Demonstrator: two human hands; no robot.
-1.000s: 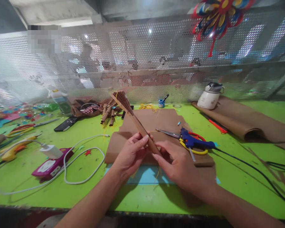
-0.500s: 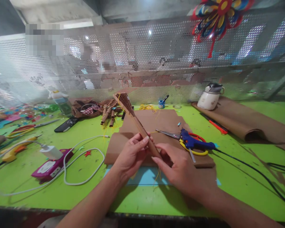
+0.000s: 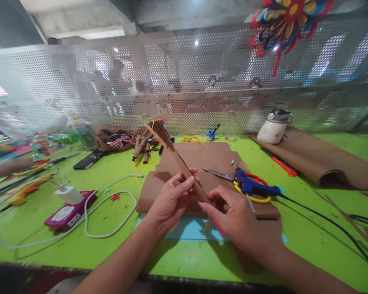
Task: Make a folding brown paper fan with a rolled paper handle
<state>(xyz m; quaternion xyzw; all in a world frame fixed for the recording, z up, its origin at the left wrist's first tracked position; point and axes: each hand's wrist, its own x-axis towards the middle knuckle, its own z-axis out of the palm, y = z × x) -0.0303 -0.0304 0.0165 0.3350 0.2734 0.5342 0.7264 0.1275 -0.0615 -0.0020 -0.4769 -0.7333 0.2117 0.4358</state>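
My left hand point(image 3: 171, 200) and my right hand point(image 3: 236, 220) both grip a pleated brown paper strip point(image 3: 174, 157), folded into a narrow bundle that rises up and to the left and fans out at its far end. The left fingers pinch it mid-length; the right fingers pinch its lower end. Thin yellow thread hangs below the bundle near my right hand. Under the hands lie sheets of brown paper point(image 3: 208, 157) and a light blue sheet point(image 3: 187, 228) on the green table point(image 3: 110, 241).
Scissors point(image 3: 227, 175) and a blue glue gun point(image 3: 254, 188) with a black cord lie right of the hands. A white cable point(image 3: 110, 204), a charger on a pink device point(image 3: 66, 210), a phone point(image 3: 86, 160), rolled paper tubes point(image 3: 142, 149), a white pot point(image 3: 274, 128), brown paper roll point(image 3: 322, 161), mesh wall behind.
The hands and the folded bundle stay almost where they were. My right fingers have shifted slightly along the lower end. The view has drifted a little.
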